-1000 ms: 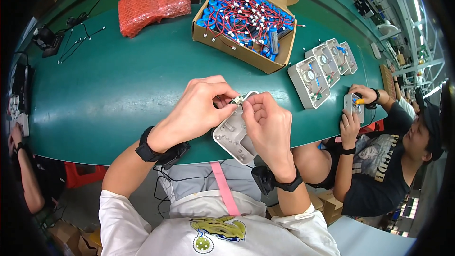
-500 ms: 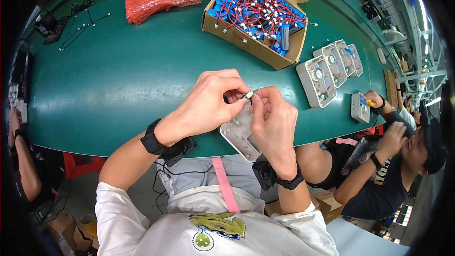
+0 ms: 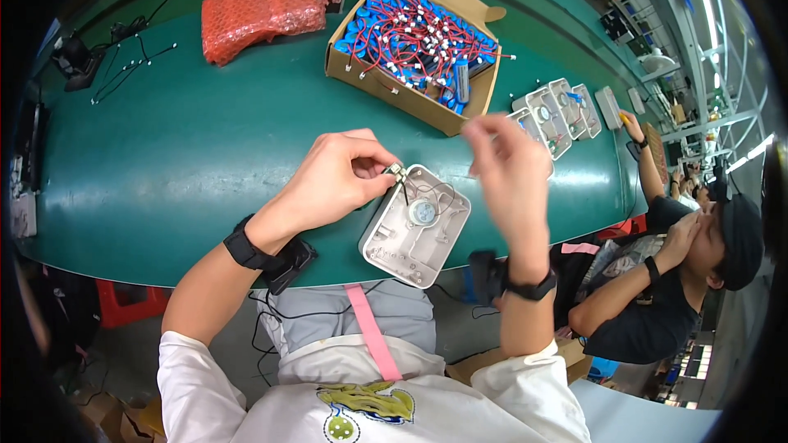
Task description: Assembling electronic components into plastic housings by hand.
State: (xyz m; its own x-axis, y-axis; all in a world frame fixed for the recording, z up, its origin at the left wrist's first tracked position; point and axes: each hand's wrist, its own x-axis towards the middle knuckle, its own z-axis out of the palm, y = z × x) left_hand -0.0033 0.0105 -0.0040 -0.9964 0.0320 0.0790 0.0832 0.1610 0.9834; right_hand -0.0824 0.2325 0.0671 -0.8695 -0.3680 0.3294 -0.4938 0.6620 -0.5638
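Note:
My left hand (image 3: 336, 172) pinches a small circuit board with white connectors (image 3: 397, 171) at the upper left corner of a light grey plastic housing (image 3: 402, 238). The housing lies with its hollow side up near the table's front edge. A round speaker (image 3: 423, 212) with thin wires sits inside it. My right hand (image 3: 513, 168) is raised to the right of the housing, apart from it, fingers loosely spread and slightly blurred. No object shows in it. Beyond this hand stands a cardboard box (image 3: 394, 107) full of blue cylindrical batteries (image 3: 461, 80) with red leads.
Several similar grey housings (image 3: 545, 119) stand at the right, partly behind my right hand. Red bubble wrap (image 3: 263, 15) lies at the back left, with black cables (image 3: 131, 70) farther left. At the right sits a co-worker (image 3: 657, 287), one arm stretched over the green table (image 3: 189, 164).
My right hand has let go of the small board and moved right and up, uncovering the housing. My left hand still pinches the board. The co-worker's arm has reached farther along the table.

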